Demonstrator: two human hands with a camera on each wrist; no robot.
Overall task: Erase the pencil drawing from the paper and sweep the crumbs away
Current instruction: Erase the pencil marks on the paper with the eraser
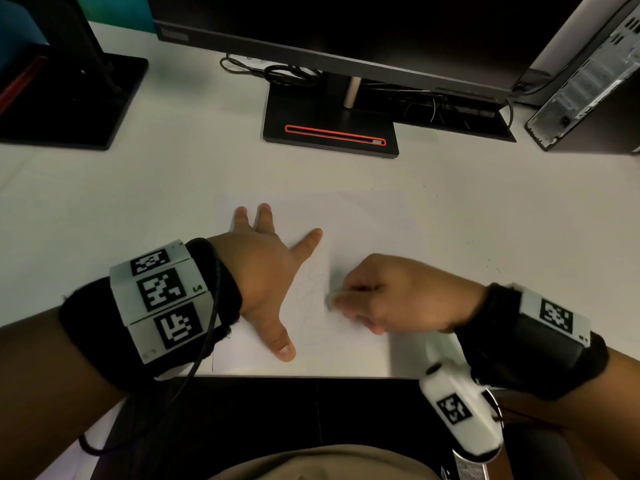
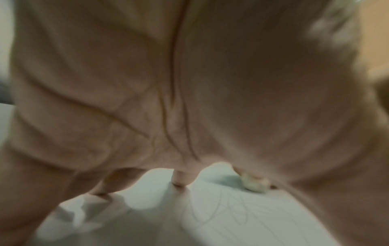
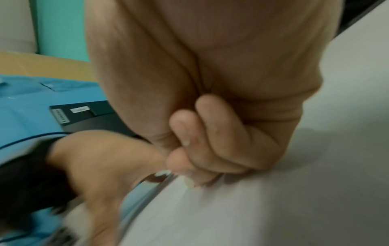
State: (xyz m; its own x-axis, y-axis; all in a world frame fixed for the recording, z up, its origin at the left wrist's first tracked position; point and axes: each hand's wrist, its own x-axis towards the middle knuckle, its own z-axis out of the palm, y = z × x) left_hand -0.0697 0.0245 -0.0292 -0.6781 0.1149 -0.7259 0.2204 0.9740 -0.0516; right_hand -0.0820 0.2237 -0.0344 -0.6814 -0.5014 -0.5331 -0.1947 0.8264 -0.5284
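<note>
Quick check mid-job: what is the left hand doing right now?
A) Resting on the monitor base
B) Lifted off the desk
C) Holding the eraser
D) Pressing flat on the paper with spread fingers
D: the left hand lies flat with fingers spread on the paper, while the right hand pinches the eraser on the faint pencil lines.

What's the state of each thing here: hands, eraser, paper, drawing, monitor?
left hand: fingers spread, pressing paper flat
right hand: pinching eraser
eraser: on paper, at the drawing
paper: flat on desk
pencil drawing: faint lines remain
monitor: screen dark
</note>
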